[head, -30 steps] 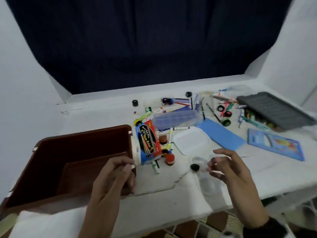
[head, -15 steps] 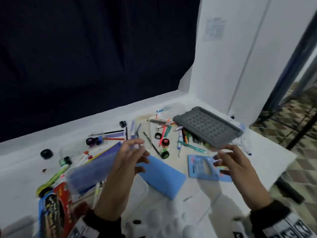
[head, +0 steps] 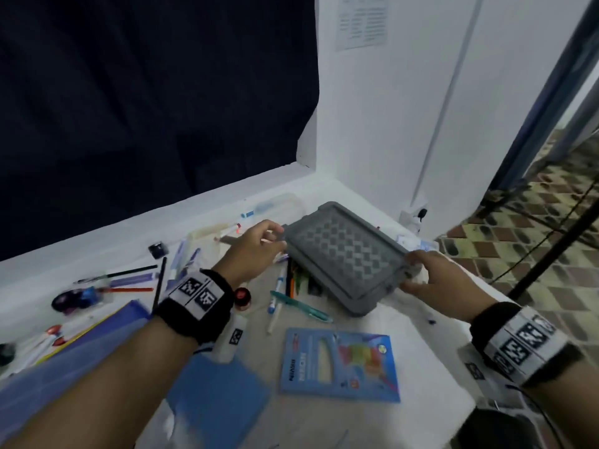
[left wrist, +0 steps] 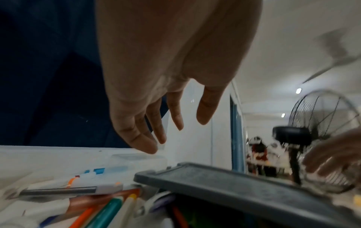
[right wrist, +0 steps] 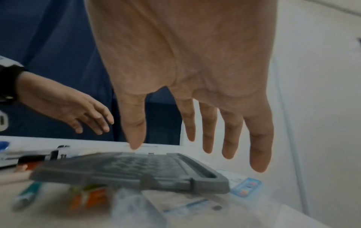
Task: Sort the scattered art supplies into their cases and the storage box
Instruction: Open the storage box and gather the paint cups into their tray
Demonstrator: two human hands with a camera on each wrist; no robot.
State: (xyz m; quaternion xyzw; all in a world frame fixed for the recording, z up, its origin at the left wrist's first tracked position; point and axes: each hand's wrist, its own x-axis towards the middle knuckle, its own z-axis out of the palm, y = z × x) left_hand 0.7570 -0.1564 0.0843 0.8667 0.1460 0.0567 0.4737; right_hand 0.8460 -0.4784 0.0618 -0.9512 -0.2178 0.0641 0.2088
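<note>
Both hands flank the grey case (head: 348, 254) near the desk's (head: 421, 345) far right corner; left hand (head: 252, 251) and right hand (head: 437, 277) each with grip wide, fingers spread.

A makeshift recording corner in a larger hall. White counter (head: 340, 189), dark curtain (head: 146, 108), pedestal fan (left wrist: 312, 138), checkered floor tiles (head: 534, 222).

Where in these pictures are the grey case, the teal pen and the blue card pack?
grey case (head: 348, 254), head view, middle of its patterned lid.
teal pen (head: 299, 305), head view, mid barrel.
blue card pack (head: 340, 364), head view, centre of its front.
</note>
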